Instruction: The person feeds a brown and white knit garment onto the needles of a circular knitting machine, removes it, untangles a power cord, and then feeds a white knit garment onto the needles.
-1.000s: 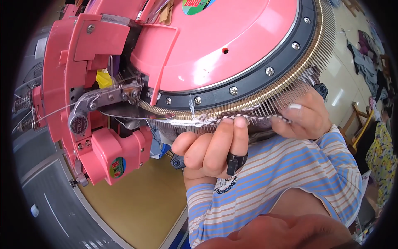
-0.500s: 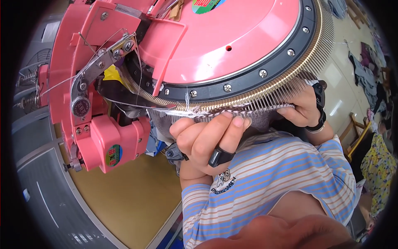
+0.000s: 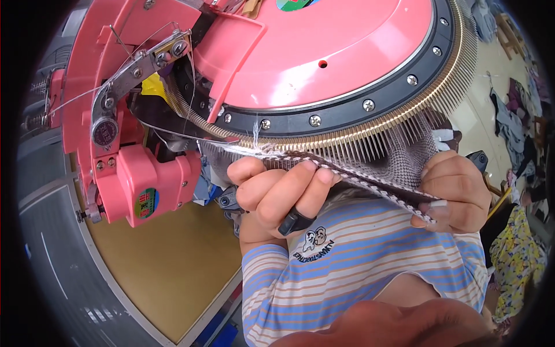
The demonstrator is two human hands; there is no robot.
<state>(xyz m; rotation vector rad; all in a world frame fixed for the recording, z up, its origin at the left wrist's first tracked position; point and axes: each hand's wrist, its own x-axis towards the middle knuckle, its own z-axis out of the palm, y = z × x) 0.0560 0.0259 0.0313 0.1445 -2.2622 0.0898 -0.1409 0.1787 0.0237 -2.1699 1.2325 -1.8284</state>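
Observation:
A round pink linking machine (image 3: pixel 347 52) with a ring of fine metal needles (image 3: pixel 347 140) takes up the top middle. At its near rim, my left hand (image 3: pixel 283 194) pinches the edge of a piece of grey-brown knitted fabric (image 3: pixel 407 153) close to the needle points. A black band (image 3: pixel 296 221) sits on one of its fingers. My right hand (image 3: pixel 459 191) grips the far end of the fabric's brown-and-white edge (image 3: pixel 376 186), stretched slantwise toward my body, off the needles. Part of the fabric still hangs behind by the needles. White yarn (image 3: pixel 256 139) stands up beside my left fingers.
On the left are the machine's pink head (image 3: pixel 153 179) and a metal thread arm (image 3: pixel 139 69) carrying thread. A brown board (image 3: pixel 139 277) with a metal frame lies below. Clothes (image 3: pixel 509 124) and a yellow patterned cloth (image 3: pixel 517 248) lie to the right.
My right hand has moved down toward my body, drawing the fabric edge away from the needles. My left hand keeps its pinch near the same spot. The view has shifted slightly.

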